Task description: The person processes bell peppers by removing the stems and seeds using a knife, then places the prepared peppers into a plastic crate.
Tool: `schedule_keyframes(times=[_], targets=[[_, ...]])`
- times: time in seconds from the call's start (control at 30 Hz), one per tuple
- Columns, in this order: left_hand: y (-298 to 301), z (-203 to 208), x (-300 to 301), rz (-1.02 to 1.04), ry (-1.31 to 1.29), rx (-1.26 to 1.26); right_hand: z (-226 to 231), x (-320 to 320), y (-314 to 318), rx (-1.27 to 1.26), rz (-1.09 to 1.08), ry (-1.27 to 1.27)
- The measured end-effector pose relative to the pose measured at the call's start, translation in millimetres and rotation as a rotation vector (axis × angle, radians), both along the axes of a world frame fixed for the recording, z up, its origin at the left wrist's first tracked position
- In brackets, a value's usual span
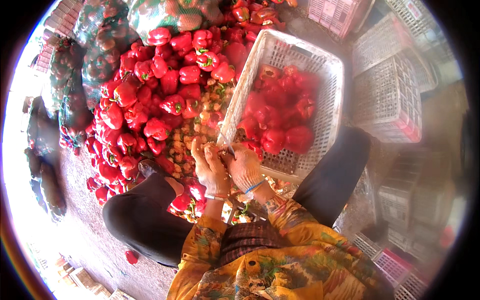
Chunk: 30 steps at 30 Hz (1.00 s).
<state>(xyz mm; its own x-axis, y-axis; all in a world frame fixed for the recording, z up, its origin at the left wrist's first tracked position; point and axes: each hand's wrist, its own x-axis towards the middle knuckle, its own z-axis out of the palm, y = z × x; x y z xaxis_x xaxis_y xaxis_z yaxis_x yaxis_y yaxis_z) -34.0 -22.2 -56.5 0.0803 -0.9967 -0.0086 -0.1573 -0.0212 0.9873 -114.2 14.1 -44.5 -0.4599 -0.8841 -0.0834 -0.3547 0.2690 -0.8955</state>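
My two gloved hands meet in front of my body, just left of the white crate's near corner. In my right hand [246,169], closed around its handle, is a small knife [227,143] whose thin blade points up and away. My left hand [210,169] touches the right one, its fingers partly bent and pressed around something small that I cannot make out. Several red bell peppers [274,141] lie inside the white plastic crate [326,120]. Left of my hands spreads a large heap of red bell peppers [137,112], beside pale pepper cores [182,145].
Filled net sacks [172,17] stand behind the heap, with more dark net sacks [72,95] at the left. Stacked white crates [387,97] stand at the right. A pink crate [332,15] is at the back. My knees flank the work area; one red piece [131,257] lies on the floor.
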Motion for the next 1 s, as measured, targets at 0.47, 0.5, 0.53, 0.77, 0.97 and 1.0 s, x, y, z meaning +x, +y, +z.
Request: schedule_keyframes(times=[0.47, 0.5, 0.53, 0.77, 0.97, 1.0], targets=[[-60, 0, -19, -0.098, -0.159, 0.161, -3, -15, -17, 0.269, -0.199, -0.307], [-65, -5, -19, -0.119, -0.301, 0.150, -6, -16, -18, 0.258, -0.204, -0.324], [-68, -9, -19, -0.119, -0.324, 0.125, -4, -18, -20, 0.248, -0.209, -0.339], [-89, -30, -15, -0.211, -0.170, 0.266, 27, -40, -12, 0.380, 0.019, -0.488], [-73, -28, -12, -0.117, 0.265, 0.251, 25, -42, -10, 0.277, 0.239, -0.166], [-66, -19, -9, -0.090, 0.346, 0.238, 33, -41, -6, 0.293, 0.268, -0.190]])
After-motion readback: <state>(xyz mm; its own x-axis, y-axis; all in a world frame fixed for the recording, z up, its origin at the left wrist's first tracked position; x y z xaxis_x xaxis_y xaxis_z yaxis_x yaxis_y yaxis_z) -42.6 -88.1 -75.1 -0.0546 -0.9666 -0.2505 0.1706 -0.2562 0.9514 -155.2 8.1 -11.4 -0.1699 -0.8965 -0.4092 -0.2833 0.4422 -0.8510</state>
